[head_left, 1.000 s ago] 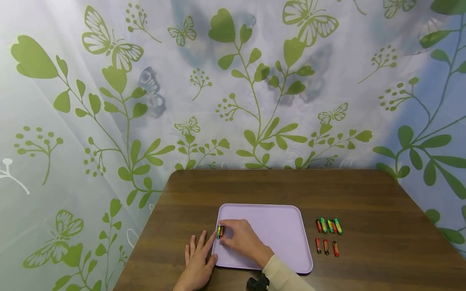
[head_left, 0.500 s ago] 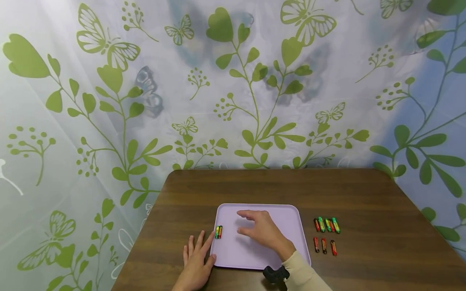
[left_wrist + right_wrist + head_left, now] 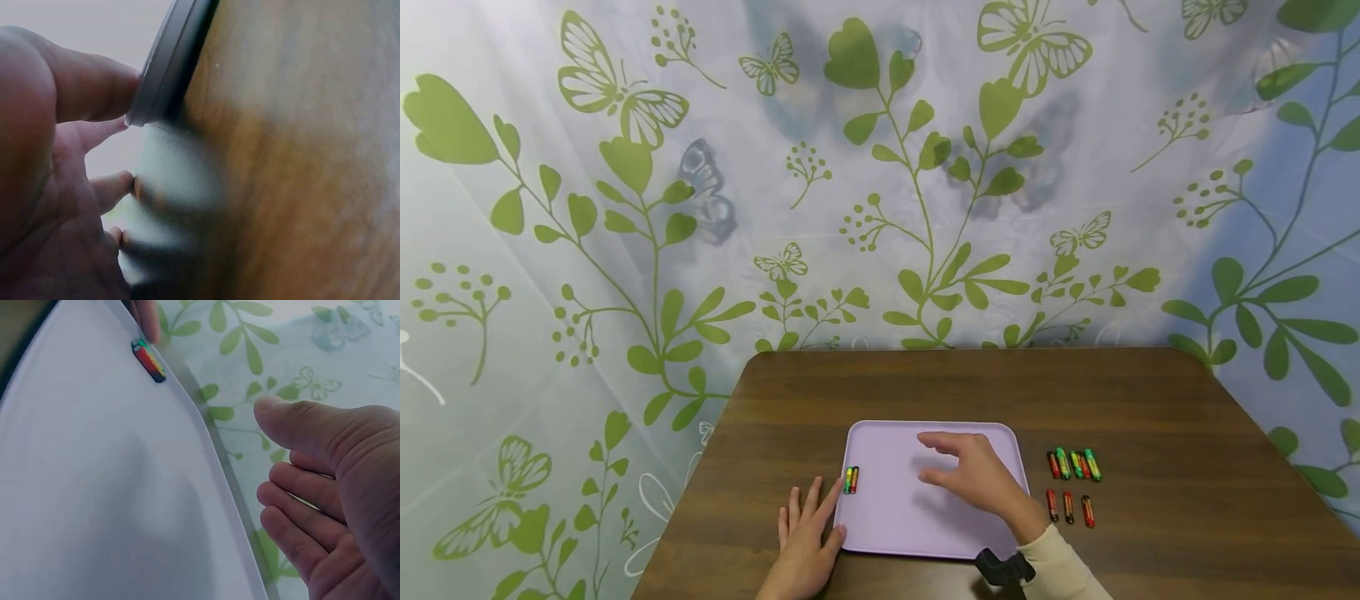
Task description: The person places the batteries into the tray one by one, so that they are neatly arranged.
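A shallow lilac tray (image 3: 887,517) lies on the wooden table. Two batteries, one green (image 3: 847,479) and one red (image 3: 854,480), stand side by side against its left rim. My left hand (image 3: 806,537) rests with spread fingers at the tray's left edge; in the left wrist view its thumb (image 3: 94,87) touches the rim. Over the right half of the tray hovers my right hand (image 3: 977,475), holding nothing, thumb and fingers apart. The right wrist view shows that same hand (image 3: 325,487) with a gap between thumb and fingers.
Right of the tray lie several loose batteries in two rows: a back row of green and red ones (image 3: 1076,465) and a front row of three red ones (image 3: 1068,507). A patterned curtain (image 3: 880,208) hangs behind the table (image 3: 970,383).
My right hand has let go of the batteries at the tray's left rim and moved right across the tray, its fingers opening. The left hand has stayed at the tray's edge.
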Demonstrator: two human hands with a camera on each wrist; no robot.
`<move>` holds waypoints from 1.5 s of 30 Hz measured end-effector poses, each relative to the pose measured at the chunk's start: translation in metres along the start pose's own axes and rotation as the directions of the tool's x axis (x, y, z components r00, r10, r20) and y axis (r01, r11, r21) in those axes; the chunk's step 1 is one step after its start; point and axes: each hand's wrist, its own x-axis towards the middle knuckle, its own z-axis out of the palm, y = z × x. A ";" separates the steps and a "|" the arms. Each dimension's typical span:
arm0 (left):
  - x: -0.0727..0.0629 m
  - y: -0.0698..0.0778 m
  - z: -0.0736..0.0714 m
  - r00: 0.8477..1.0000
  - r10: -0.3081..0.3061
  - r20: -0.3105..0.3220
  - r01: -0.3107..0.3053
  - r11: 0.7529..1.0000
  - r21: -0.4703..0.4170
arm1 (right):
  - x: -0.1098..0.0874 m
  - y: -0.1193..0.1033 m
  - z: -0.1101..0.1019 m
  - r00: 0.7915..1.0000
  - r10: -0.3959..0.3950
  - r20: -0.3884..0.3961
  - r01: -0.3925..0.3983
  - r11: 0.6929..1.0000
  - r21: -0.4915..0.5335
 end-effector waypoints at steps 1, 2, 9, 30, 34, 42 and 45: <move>0.000 0.000 0.000 1.000 -0.001 0.000 0.001 1.000 0.001 | -0.002 0.001 -0.004 1.000 -0.003 -0.007 0.003 1.000 -0.005; -0.001 0.001 0.000 1.000 -0.002 -0.001 0.002 1.000 0.002 | -0.005 0.002 -0.007 1.000 -0.007 -0.014 0.006 1.000 -0.012; -0.003 0.002 0.002 1.000 -0.014 -0.002 0.014 1.000 0.002 | -0.018 0.012 -0.030 1.000 0.000 -0.022 0.000 1.000 -0.028; -0.010 0.005 0.011 1.000 -0.018 -0.005 0.018 1.000 0.010 | -0.081 0.048 -0.106 0.997 0.051 -0.058 -0.056 0.993 -0.101; -0.011 0.005 0.012 1.000 -0.019 -0.008 0.019 1.000 0.007 | -0.096 0.057 -0.122 0.997 0.045 -0.066 -0.055 0.986 -0.160; -0.013 0.006 0.015 0.999 -0.032 -0.011 0.032 0.999 0.007 | -0.124 0.070 -0.144 0.996 0.064 -0.067 -0.080 0.961 -0.264; -0.014 0.006 0.016 0.999 -0.033 -0.013 0.034 0.999 0.008 | -0.132 0.075 -0.151 0.993 0.095 -0.069 -0.110 0.952 -0.286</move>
